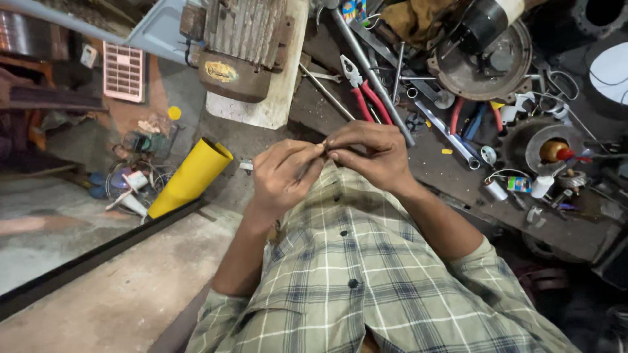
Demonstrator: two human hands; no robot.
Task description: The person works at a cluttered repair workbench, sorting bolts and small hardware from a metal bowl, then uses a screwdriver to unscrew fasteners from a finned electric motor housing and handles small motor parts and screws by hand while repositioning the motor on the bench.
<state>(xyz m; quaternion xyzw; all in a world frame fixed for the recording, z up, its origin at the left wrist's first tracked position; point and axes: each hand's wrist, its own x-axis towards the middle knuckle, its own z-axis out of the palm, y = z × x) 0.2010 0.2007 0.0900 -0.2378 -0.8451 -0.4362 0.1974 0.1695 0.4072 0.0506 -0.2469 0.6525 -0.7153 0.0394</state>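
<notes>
Fingertips of both hands meet at the middle of the head view, above the person's green-and-cream checked shirt [340,261]. The left hand [284,175] is curled narrow, thumb and forefinger pressed together at the point where they touch the right hand [369,153], whose fingers are likewise pinched shut. Between the two sets of fingertips sits a small thin object [325,149]; it is too small and too covered to tell its kind, and only a sliver shows where the thumbs meet. Both hands hold it there, in the air, over the dark grimy floor.

Just beyond the right hand lie red-handled steel pliers [366,91], jaws pointing away from the person, and beside them a long grey metal rod [369,72] runs slantwise. Further right, a silver open-ended spanner [451,134] rests among loose tools, near a round rusty metal motor cover [487,65]. Well apart at the right edge sits a dark iron wheel with a red-tipped part at its hub [546,147], and near it a small white cylinder [541,186].

To the left of the left hand, a rolled yellow sheet tube [190,176] lies tilted on the floor. Above it stands a ribbed grey electric motor [242,46] on a pale wooden board [275,98]. A pink plastic grille [123,70] lies flat at the upper left.
</notes>
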